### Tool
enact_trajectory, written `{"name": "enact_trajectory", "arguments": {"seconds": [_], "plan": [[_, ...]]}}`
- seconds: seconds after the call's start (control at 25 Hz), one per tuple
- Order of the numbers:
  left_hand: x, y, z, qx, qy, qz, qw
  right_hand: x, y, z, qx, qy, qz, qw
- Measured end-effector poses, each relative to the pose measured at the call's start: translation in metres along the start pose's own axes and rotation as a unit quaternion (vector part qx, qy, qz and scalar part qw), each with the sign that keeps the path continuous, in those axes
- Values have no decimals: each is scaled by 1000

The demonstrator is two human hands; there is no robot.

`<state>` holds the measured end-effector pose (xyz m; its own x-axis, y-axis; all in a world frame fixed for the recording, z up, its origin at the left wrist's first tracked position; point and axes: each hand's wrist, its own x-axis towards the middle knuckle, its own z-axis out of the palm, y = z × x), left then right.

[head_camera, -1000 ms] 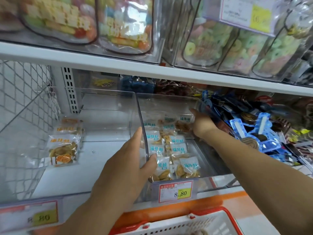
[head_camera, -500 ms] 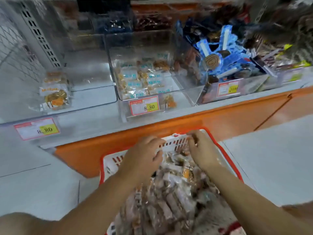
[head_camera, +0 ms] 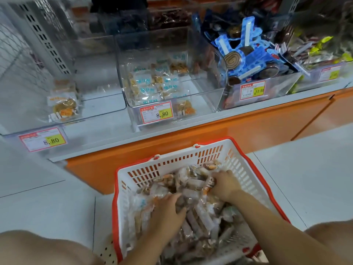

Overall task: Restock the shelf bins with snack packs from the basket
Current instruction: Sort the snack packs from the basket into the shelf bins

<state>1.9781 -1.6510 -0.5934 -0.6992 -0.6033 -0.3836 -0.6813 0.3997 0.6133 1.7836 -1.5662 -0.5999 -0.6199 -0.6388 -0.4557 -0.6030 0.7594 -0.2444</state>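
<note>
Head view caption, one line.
Left hand and right hand grip snack packs in the white basket below clear shelf bins.

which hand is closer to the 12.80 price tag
Right. The right hand grips packs near the basket's far wall, on the tag's side. The left hand is mid-basket, further left and further from the shelf.

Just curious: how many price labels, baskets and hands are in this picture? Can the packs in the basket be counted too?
Price labels: 4
Basket: 1
Hands: 2, the left hand and right hand, both gripping snack packs
Snack packs in the basket: too jumbled to count
Total counted: 7
</note>
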Motion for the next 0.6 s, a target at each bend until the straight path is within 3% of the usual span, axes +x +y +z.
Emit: {"name": "enact_trajectory", "arguments": {"seconds": [0.08, 0.16, 0.32, 0.6], "plan": [[2, 13, -9, -119, -19, -43, 992, -11, -7, -20, 202, 8, -15, 979], [1, 25, -19, -221, -43, -69, 972, -25, -19, -38, 385, -11, -56, 921], [7, 25, -32, -506, -85, -89, 854, -35, -32, -36, 461, -32, -60, 885], [0, 18, -46, -563, -55, -68, 822, -31, -41, -27, 594, -66, -26, 801]]}}
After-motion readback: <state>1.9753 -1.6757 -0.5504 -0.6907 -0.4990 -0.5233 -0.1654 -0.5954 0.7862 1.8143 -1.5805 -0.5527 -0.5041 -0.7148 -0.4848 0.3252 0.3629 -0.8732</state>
